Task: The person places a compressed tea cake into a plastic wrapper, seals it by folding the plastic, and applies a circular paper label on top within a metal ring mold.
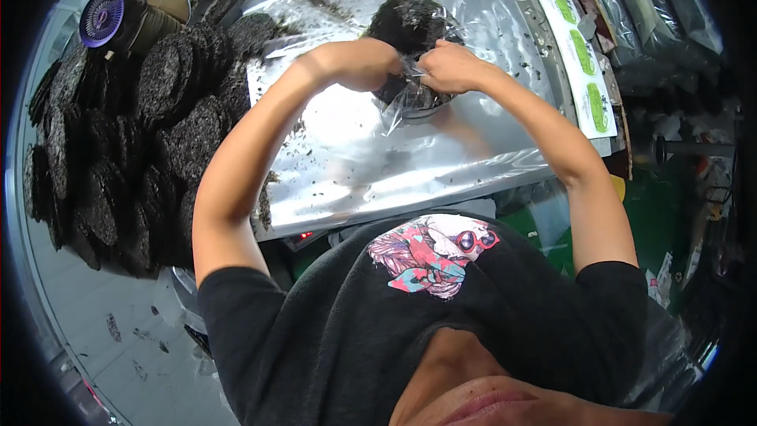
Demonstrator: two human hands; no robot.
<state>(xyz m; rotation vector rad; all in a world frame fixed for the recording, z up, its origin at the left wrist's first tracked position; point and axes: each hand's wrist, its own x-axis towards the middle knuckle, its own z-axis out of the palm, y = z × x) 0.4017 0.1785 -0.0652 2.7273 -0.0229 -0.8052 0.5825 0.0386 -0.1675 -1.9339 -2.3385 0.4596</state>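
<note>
Hands met over the silver sheet point(378, 166): the left hand point(364, 63) and right hand point(448, 68) both pinched a clear plastic bag point(406, 95) around a dark round cake point(410, 24). Stacked dark cakes point(134, 134) lay left.

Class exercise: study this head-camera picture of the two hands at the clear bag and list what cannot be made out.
- Left hand fingertips: head view, buried in the clear bag.
- Round container under the bag: mostly covered by crumpled plastic.
- Dark clump: its near side is hidden behind both hands.
- Right hand palm: turned away.
</note>
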